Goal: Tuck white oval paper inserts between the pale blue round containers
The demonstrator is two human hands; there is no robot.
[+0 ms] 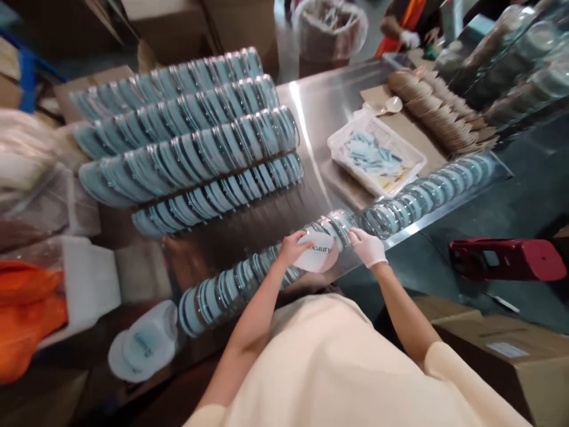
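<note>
A round white lid printed "Beauty" (319, 254) is held between both hands at the near edge of a steel table (320, 107). My left hand (292, 246) is bare and pinches the lid's left rim. My right hand (368, 246), in a white glove, grips its right rim. The lid sits against a long row of clear round cases with pale blue inserts (391, 210) that runs along the table's front edge, continuing to the lower left (217, 296).
Several longer rows of the same blue cases (186, 142) lie stacked at the left. A white tray with blue packets (377, 155) and fanned brown paper pieces (440, 112) sit at the right. Cardboard boxes (511, 356), a red tool (507, 259), another person (404, 24) behind.
</note>
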